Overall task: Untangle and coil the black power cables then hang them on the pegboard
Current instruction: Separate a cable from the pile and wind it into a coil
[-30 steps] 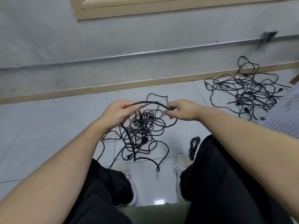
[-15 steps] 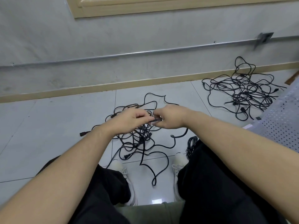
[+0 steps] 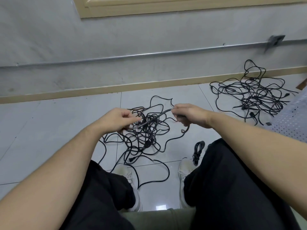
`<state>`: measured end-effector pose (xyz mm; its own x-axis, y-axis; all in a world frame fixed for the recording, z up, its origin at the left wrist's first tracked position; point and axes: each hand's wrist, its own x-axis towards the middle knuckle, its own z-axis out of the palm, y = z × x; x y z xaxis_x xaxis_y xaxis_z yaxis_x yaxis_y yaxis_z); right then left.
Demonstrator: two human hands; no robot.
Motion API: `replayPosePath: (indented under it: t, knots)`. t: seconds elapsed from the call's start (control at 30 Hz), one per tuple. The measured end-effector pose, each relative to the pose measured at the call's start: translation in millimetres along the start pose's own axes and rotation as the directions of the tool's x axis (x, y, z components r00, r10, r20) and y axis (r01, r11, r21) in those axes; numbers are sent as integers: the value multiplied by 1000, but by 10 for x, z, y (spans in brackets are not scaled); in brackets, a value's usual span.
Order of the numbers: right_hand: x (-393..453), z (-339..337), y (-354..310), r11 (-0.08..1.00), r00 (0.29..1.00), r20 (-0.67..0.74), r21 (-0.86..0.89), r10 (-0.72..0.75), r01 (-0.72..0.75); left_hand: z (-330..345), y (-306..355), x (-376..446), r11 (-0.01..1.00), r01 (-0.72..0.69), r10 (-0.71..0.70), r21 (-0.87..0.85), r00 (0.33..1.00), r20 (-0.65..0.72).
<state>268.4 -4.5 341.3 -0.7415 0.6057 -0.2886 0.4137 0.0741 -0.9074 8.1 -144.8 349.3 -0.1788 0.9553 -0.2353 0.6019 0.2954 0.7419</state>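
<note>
A tangle of black power cables (image 3: 146,135) lies on the tiled floor between my feet and the wall. A stretch of one black cable (image 3: 156,116) runs taut between my two hands, above the tangle. My left hand (image 3: 116,120) pinches its lower end with thumb and fingers. My right hand (image 3: 189,114) grips the upper end, and a short curled tail of cable hangs below that fist. A small coiled cable (image 3: 198,151) lies by my right knee. The pegboard's white perforated panel (image 3: 292,120) shows at the right edge.
A second, larger tangle of black cables (image 3: 252,95) lies at the right by the skirting board. My knees in black trousers and both white shoes (image 3: 184,168) fill the foreground. A metal conduit (image 3: 149,54) runs along the grey wall.
My hands, which were close together half a second ago, have pulled apart, drawing a length of cable straight between them. The right hand moved right and up, the left down and left.
</note>
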Motion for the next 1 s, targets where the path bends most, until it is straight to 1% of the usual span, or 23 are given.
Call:
replayPosePath:
  t: [0.07,0.1,0.17,0.23,0.27,0.33,0.37,0.43,0.47,0.5,0.53,0.63,0.7,0.77,0.8,0.87,0.93,1.0]
  knots:
    - [3,74,-47,993,997,-37,-101,-68,64,128,14,38,995,8,1,-103,996,89]
    - [11,128,-86,987,993,-37,-122,-114,109,204,52,56,988,-4,20,-155,994,104]
    - [19,257,-178,971,979,-22,-133,-203,198,338,172,75,971,-67,91,-232,991,96]
    - [27,343,-226,957,968,-20,-154,-252,246,437,278,109,958,-122,145,-258,987,69]
    - [20,347,-231,960,970,-27,-153,-242,235,465,317,113,959,-136,155,-248,986,58]
    - [2,299,-225,976,985,-2,-135,-174,172,469,331,112,963,-140,151,-230,988,34]
    - [-9,259,-216,977,993,33,-174,-116,120,446,317,110,957,-152,158,-247,987,6]
    - [-51,194,-184,933,995,96,-360,36,1,359,317,79,919,-176,163,-354,984,-67]
    - [-60,159,-144,909,989,115,-415,93,-37,307,307,74,897,-187,159,-400,982,-103]
    - [-68,125,-119,903,984,126,-425,123,-58,262,298,72,889,-201,157,-411,978,-138]
    - [-64,88,-91,904,986,119,-423,115,-54,230,300,59,888,-202,142,-412,975,-171]
    - [-17,8,-24,879,999,31,-477,5,11,169,269,55,882,-174,68,-437,966,-248]
    - [-7,12,-1,853,998,-18,-520,-58,40,145,252,59,908,-132,37,-399,971,-238]
    - [-9,25,10,819,995,-35,-571,-97,60,135,215,69,953,-84,38,-290,986,-160]
    - [-11,38,1,777,994,-25,-625,-107,68,143,192,73,968,-68,40,-243,993,-114]
    - [-4,96,-38,664,994,9,-744,-110,80,180,147,90,982,-71,63,-176,997,-54]
    - [5,184,-87,575,991,52,-810,-122,114,228,143,102,986,-111,110,-121,994,-17]
    - [7,257,-138,518,985,85,-842,-152,153,294,183,97,986,-164,164,17,986,23]
